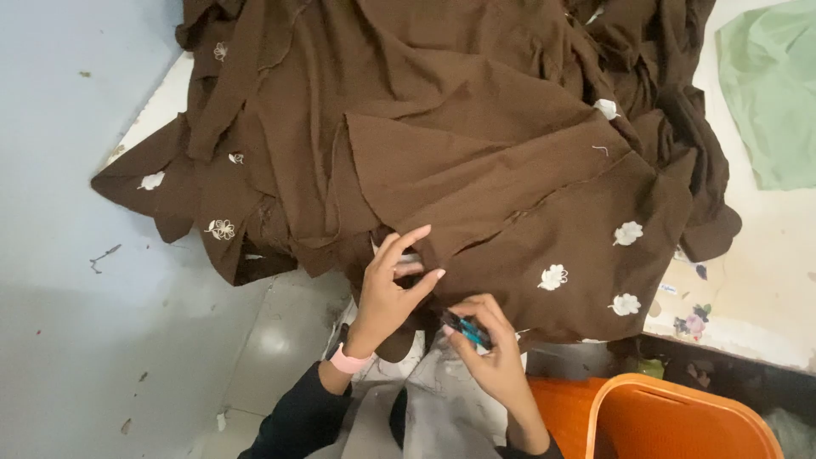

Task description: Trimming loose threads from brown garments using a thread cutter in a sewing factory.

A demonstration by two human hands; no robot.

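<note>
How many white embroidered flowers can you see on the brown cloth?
9: three lower right, one upper right, five on the left. Folds may hide more.

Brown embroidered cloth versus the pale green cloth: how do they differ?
The brown embroidered cloth is dark, heaped in folds and carries white flowers; the pale green cloth is plain and lies flatter. The left hand pinches the brown one; the green lies untouched. Both rest on the white table.

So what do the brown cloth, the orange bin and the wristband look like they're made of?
Brown cloth: a thin woven fabric, matte; it drapes in soft folds, with white stitched flowers. Orange bin: likely moulded plastic, with a smooth rim and slight sheen. Wristband on the left hand: pink, smooth, probably rubber or silicone.
</note>
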